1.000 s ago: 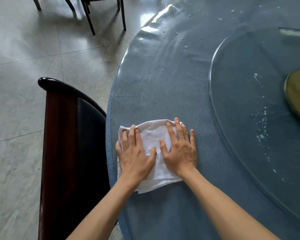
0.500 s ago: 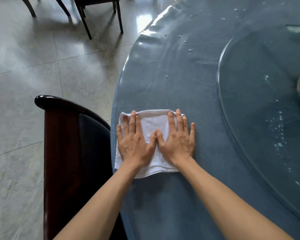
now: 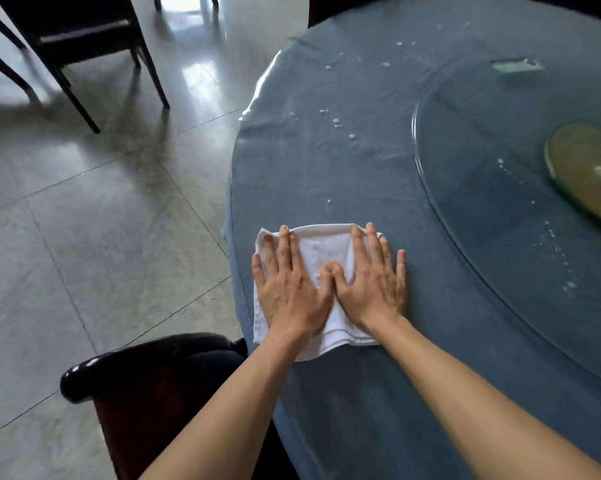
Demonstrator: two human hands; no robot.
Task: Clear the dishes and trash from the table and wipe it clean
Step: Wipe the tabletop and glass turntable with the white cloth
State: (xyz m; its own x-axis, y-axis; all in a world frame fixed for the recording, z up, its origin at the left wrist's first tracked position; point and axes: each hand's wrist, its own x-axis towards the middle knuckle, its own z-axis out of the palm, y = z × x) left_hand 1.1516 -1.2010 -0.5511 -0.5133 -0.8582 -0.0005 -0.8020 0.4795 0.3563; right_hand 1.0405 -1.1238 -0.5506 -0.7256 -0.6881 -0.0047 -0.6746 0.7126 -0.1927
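A folded white cloth [image 3: 326,251] lies flat on the round blue table [image 3: 326,161], close to its left edge. My left hand [image 3: 288,289] and my right hand [image 3: 371,282] both press palm-down on the cloth, fingers spread, thumbs touching in the middle. White crumbs [image 3: 337,122] are scattered on the table beyond the cloth. More white specks [image 3: 555,247] dot the glass turntable [image 3: 482,209] on the right.
A dark wooden chair back [image 3: 136,372] stands right below the table's edge at the bottom left. Other dark chairs [image 3: 84,39] stand on the tiled floor at the top left. A yellowish disc [image 3: 586,168] sits at the turntable's middle.
Both hands have pushed the cloth forward along the table's edge, away from the near chair. The thumbs have come together, and the view has tilted up the table.
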